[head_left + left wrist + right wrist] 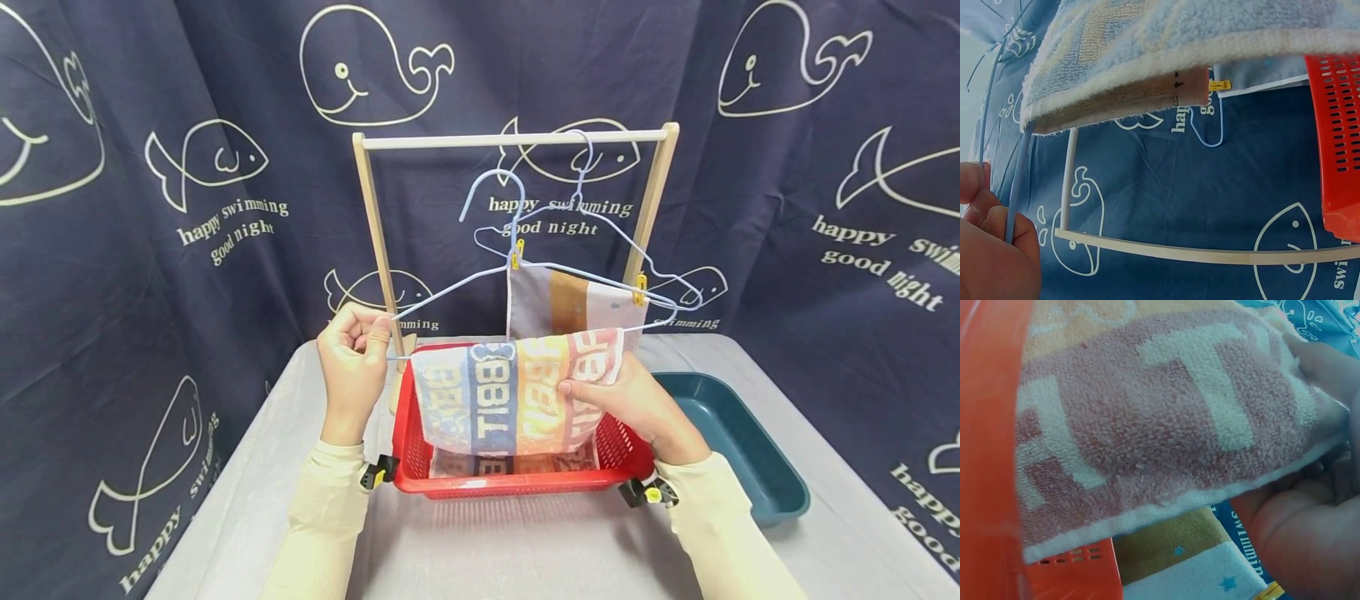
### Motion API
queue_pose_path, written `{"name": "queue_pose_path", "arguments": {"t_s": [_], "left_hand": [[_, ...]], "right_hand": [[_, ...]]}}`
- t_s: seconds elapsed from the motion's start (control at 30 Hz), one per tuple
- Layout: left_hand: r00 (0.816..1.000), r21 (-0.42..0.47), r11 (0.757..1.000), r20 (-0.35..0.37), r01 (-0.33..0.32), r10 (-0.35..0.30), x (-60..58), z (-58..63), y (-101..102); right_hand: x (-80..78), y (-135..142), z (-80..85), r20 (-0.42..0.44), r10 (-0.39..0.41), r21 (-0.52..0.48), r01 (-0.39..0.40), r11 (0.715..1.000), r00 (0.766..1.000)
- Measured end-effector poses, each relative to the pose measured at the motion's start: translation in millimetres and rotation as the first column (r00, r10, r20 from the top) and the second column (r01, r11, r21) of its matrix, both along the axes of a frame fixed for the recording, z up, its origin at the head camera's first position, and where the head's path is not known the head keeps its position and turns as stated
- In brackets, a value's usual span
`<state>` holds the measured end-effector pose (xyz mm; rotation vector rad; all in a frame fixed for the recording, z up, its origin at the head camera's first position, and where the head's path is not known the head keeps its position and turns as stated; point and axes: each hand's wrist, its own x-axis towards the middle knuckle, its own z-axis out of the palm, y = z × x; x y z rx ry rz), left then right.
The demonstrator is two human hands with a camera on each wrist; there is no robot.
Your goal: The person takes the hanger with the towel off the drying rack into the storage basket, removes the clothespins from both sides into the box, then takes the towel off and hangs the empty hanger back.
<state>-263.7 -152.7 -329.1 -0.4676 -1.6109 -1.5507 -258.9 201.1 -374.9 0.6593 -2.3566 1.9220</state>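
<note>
A pale blue wire hanger (457,283) is held up in front of me by my left hand (354,358), which grips its left end between thumb and curled fingers. Over its lower bar hangs a striped terry towel (487,400) with blue, orange and pink bands and large letters. My right hand (637,400) pinches the towel's right part, thumb in front and fingers behind. In the right wrist view the towel's pink band (1147,437) runs into that grip. The towel's lower part hangs into a red basket (517,483).
Behind stands a wooden rack (510,142) with a second hanger (579,175) on its bar. From that hanger a grey and brown cloth (566,304) hangs by yellow clips (639,289). A teal tray (750,458) lies right of the basket on the pale table (480,550).
</note>
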Motion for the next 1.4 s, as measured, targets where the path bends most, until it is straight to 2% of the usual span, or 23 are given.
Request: {"name": "queue_pose_path", "arguments": {"t_s": [0.13, 0.27, 0.8, 1.13, 1.4], "left_hand": [[1.0, 0.004, 1.0, 0.002, 0.001, -0.001, -0.4, -1.0, -0.2], [1.0, -0.001, 1.0, -0.002, 0.002, -0.002, 0.7, -1.0, 0.1], [1.0, -0.038, 0.999, -0.004, -0.003, 0.003, 1.1, -1.8, 1.4], [1.0, -0.044, 0.999, -0.007, 0.012, -0.012, 1.6, -1.1, 2.4], [1.0, -0.063, 0.998, -0.007, 0.01, -0.011, -0.1, -3.0, 1.5]], "right_hand": [[0.4, -3.7, 14.0, 0.115, -0.057, 0.062, 0.05, 0.997, 0.992], [1.2, -5.7, 13.0, 0.169, -0.109, 0.044, 0.103, 0.994, 0.979], [0.8, -3.7, 11.8, 0.179, -0.095, -0.054, 0.107, 0.993, 0.979], [1.4, -0.6, 13.6, 0.167, -0.112, -0.03, 0.119, 0.992, 0.98], [2.6, -1.2, 13.4, 0.164, -0.109, -0.069, 0.121, 0.99, 0.98]]}}
